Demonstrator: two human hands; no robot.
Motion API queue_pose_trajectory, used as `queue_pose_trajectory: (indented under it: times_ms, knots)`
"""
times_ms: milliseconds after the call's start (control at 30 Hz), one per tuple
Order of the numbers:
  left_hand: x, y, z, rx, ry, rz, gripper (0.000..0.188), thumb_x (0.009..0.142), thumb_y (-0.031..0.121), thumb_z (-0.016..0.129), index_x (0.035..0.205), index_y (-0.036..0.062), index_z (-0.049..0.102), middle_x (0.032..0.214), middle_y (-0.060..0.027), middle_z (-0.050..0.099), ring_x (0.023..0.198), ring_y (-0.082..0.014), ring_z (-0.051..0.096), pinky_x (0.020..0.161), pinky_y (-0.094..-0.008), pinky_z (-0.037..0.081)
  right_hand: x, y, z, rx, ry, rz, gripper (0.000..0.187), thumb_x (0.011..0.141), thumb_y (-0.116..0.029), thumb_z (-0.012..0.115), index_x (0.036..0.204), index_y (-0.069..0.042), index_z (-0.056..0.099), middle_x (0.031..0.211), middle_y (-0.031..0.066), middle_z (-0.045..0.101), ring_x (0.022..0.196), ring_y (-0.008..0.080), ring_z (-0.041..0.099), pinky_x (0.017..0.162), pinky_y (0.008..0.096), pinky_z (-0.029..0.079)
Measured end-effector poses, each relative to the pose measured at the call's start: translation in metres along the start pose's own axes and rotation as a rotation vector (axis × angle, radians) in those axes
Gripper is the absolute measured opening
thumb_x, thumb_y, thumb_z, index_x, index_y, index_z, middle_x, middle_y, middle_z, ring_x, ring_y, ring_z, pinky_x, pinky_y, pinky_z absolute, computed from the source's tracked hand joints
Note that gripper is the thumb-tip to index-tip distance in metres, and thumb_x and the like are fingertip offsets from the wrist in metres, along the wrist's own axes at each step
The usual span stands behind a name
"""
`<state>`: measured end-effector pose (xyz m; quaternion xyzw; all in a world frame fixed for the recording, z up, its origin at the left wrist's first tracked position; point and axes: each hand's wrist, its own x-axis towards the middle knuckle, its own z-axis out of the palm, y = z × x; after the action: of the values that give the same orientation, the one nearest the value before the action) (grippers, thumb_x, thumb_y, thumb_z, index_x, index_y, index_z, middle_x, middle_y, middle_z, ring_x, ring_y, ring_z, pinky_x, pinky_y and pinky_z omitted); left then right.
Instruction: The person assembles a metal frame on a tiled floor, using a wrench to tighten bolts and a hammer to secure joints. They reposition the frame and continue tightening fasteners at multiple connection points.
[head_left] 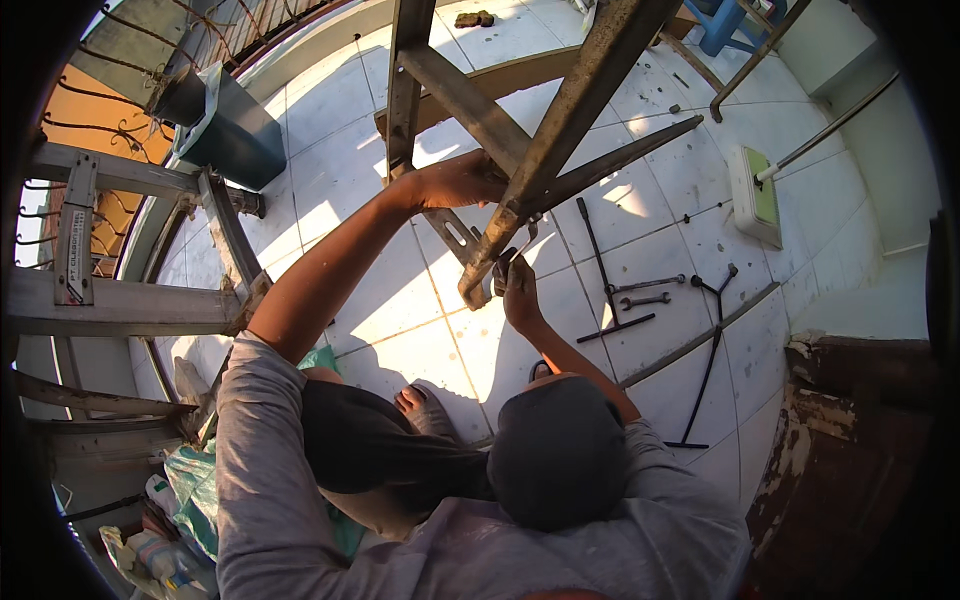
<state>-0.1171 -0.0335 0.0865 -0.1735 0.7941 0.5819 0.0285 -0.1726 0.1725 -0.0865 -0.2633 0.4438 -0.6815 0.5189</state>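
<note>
- The right hand (519, 298) is clamped around a small dark piece (503, 266), too shaded to identify, at the lower end of the rusty metal frame (560, 120).
- The left hand (455, 183) reaches in at a joint higher up; the thick bar hides its fingertips, so I cannot tell how far they close.
- The frame lies directly ahead of both hands, rising from between them.
- Its thick bar slants from the right hand up and away to the right; a dark strut (625, 163) branches rightward.
- Right of the right hand, on the tiled floor (400, 290), lie a black T-handle tool (603, 265), two wrenches (645, 299) and a three-armed black wrench (718, 295).
- Farther right stands a green-and-white mop head (757, 195).
- Well left are a grey metal structure (120, 303) and a dark green bin (240, 135).
</note>
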Motion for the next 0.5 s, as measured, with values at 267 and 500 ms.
queue_pose_trajectory:
  times_ms: [267, 500]
  knots:
    - [0.020, 0.011, -0.009, 0.336, -0.180, 0.018, 0.041, 0.100, 0.023, 0.050, 0.134, -0.0008, 0.054, 0.118, -0.0124, 0.064, 0.106, -0.0211, 0.059, 0.096, -0.0376, 0.047, -0.051, -0.118, 0.097, 0.749, -0.242, 0.591, 0.055, 0.099, -0.069, 0.028, 0.087, -0.019, 0.047, 0.077, 0.0006, 0.050, 0.071, 0.0232, 0.051, 0.066, 0.0387, 0.045]
    - [0.042, -0.010, -0.007, 0.073, -0.187, -0.182, 0.013, 0.086, 0.014, 0.050, 0.083, 0.0102, 0.062, 0.069, 0.0085, 0.042, 0.058, -0.0047, 0.035, 0.050, -0.0221, 0.030, -0.036, -0.204, 0.076, 1.128, -0.319, 0.951, 0.041, 0.105, -0.048, 0.036, 0.089, -0.012, 0.045, 0.073, -0.0037, 0.043, 0.071, 0.0135, 0.054, 0.056, 0.0277, 0.047]
